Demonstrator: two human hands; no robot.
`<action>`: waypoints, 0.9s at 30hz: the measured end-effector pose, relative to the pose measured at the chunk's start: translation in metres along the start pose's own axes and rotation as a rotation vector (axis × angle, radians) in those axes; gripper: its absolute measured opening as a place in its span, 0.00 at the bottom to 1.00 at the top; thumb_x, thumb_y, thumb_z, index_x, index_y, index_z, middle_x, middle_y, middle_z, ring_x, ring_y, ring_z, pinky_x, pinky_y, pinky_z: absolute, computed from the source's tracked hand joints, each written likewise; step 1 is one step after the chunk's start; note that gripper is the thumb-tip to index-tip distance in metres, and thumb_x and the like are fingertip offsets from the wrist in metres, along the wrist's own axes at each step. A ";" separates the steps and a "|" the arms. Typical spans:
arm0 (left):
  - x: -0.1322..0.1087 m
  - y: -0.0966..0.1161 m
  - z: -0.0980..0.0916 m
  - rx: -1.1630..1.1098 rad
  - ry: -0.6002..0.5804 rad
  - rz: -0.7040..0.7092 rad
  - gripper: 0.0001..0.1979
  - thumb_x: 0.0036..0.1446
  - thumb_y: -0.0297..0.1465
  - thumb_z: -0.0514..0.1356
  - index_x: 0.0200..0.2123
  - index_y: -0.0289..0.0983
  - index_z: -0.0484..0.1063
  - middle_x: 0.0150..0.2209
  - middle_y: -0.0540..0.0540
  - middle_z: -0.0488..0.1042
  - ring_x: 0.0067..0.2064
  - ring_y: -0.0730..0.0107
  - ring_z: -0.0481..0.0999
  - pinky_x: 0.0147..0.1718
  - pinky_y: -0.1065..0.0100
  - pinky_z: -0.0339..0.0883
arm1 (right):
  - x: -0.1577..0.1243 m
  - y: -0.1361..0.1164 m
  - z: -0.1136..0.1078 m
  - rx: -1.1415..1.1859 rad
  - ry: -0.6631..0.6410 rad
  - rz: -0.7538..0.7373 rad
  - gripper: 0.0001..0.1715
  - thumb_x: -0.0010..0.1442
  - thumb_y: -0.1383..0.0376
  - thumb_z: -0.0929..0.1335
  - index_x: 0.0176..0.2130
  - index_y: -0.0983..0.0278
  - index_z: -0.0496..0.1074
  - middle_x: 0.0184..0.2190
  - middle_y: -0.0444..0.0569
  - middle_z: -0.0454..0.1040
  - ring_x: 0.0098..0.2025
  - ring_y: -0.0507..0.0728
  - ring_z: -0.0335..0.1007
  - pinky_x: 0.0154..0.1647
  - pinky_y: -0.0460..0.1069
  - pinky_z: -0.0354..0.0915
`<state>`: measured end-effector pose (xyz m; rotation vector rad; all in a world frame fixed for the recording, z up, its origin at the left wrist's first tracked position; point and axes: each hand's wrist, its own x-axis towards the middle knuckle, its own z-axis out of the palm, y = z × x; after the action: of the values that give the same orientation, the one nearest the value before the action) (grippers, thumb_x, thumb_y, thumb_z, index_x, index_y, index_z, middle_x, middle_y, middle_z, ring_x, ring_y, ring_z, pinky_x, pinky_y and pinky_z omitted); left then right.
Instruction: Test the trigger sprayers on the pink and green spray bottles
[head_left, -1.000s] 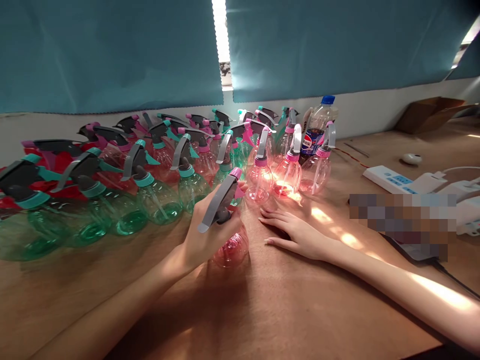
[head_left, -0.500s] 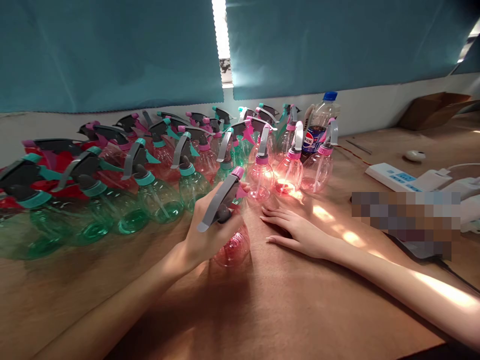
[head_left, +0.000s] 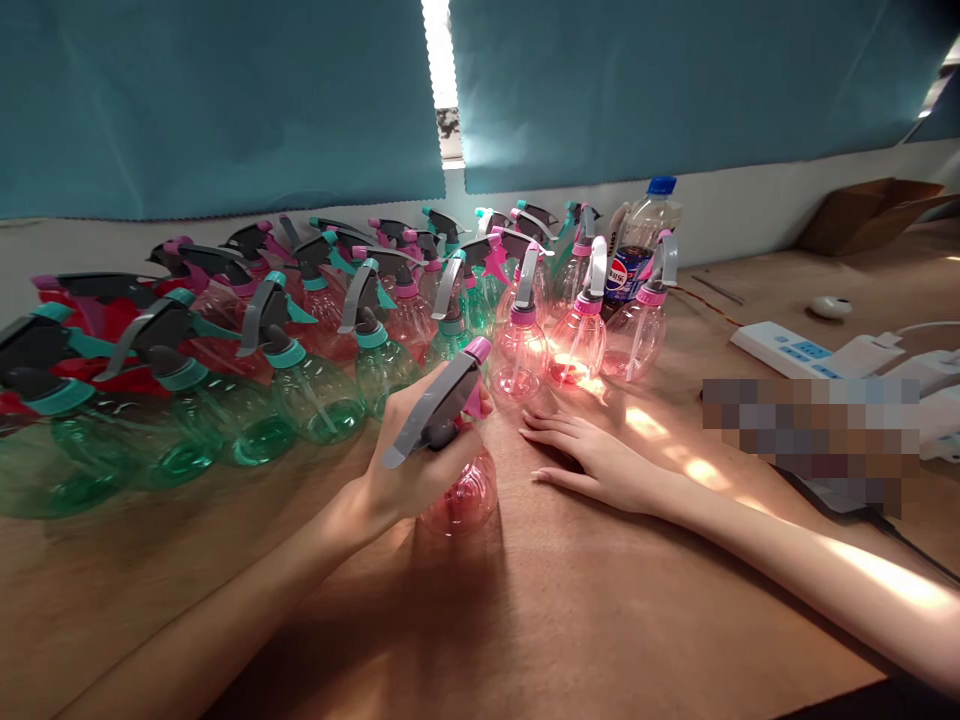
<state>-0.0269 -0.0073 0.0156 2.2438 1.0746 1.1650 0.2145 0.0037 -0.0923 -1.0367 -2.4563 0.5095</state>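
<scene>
My left hand (head_left: 412, 450) is wrapped round the neck of a pink spray bottle (head_left: 466, 495) with a grey and pink trigger head. The bottle stands on the wooden table, and its nozzle points up and to the right. Palm down, my right hand (head_left: 589, 460) lies flat on the table to the right of it, fingers spread and holding nothing. Just beyond my left hand is a green spray bottle (head_left: 384, 372) with a teal collar. Past my right hand's fingertips stands another pink spray bottle (head_left: 520, 358).
Several green and pink spray bottles crowd the table's left and back. A cola bottle (head_left: 628, 265) with a blue cap stands behind the pink ones. To the right lie a white power strip (head_left: 780, 350) with plugs, a small white object (head_left: 830, 308) and a cardboard box (head_left: 862, 222).
The pink bottle's trigger head has tilted slightly left and toward me in my left hand. My right hand stays in place. The view has shifted very slightly.
</scene>
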 end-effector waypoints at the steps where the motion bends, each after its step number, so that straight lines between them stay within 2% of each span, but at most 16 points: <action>1: 0.000 0.001 0.000 -0.006 -0.004 -0.005 0.06 0.47 0.24 0.54 0.29 0.38 0.67 0.25 0.54 0.63 0.23 0.75 0.57 0.26 0.69 0.58 | 0.000 0.000 0.000 0.001 0.000 0.000 0.33 0.67 0.49 0.64 0.63 0.65 0.65 0.65 0.60 0.64 0.67 0.67 0.58 0.66 0.66 0.58; 6: 0.001 0.003 0.000 -0.066 -0.020 -0.033 0.07 0.46 0.24 0.54 0.31 0.38 0.67 0.23 0.56 0.60 0.21 0.76 0.55 0.24 0.70 0.57 | 0.000 0.000 0.000 0.005 -0.006 0.004 0.34 0.67 0.49 0.63 0.63 0.66 0.65 0.65 0.61 0.64 0.67 0.67 0.58 0.66 0.66 0.58; 9: 0.001 0.002 0.001 -0.152 -0.074 -0.096 0.12 0.46 0.24 0.54 0.36 0.39 0.68 0.22 0.58 0.58 0.19 0.77 0.53 0.29 0.68 0.64 | 0.000 0.000 -0.001 0.004 -0.006 0.001 0.34 0.67 0.49 0.63 0.63 0.66 0.65 0.65 0.61 0.64 0.67 0.67 0.58 0.65 0.66 0.59; 12: 0.000 0.000 0.003 -0.207 -0.066 -0.130 0.13 0.47 0.24 0.55 0.38 0.39 0.68 0.24 0.57 0.62 0.20 0.76 0.57 0.33 0.67 0.68 | 0.000 0.000 -0.001 0.009 0.002 -0.002 0.33 0.67 0.49 0.64 0.63 0.64 0.65 0.64 0.60 0.65 0.67 0.67 0.58 0.65 0.66 0.59; 17: -0.004 -0.005 0.005 -0.173 -0.026 -0.132 0.10 0.47 0.24 0.55 0.35 0.39 0.66 0.28 0.53 0.63 0.22 0.74 0.58 0.22 0.69 0.55 | 0.000 -0.001 -0.002 0.010 -0.009 0.003 0.33 0.67 0.49 0.63 0.64 0.63 0.65 0.64 0.59 0.66 0.67 0.67 0.58 0.65 0.67 0.58; 23: -0.004 -0.008 0.005 -0.159 -0.010 -0.103 0.07 0.46 0.24 0.55 0.30 0.40 0.61 0.25 0.54 0.58 0.22 0.75 0.54 0.22 0.68 0.50 | 0.001 -0.002 -0.002 0.010 -0.013 0.006 0.33 0.67 0.49 0.63 0.64 0.64 0.65 0.64 0.59 0.65 0.68 0.67 0.57 0.66 0.67 0.58; 27: -0.004 -0.008 0.005 -0.153 -0.002 -0.099 0.07 0.47 0.25 0.55 0.31 0.40 0.61 0.25 0.54 0.58 0.23 0.74 0.55 0.22 0.68 0.50 | 0.001 -0.002 -0.002 0.012 -0.018 0.006 0.34 0.68 0.49 0.63 0.64 0.66 0.65 0.65 0.61 0.64 0.67 0.67 0.57 0.66 0.67 0.58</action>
<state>-0.0282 -0.0051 0.0053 2.0513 1.0464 1.1628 0.2142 0.0035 -0.0893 -1.0391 -2.4635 0.5378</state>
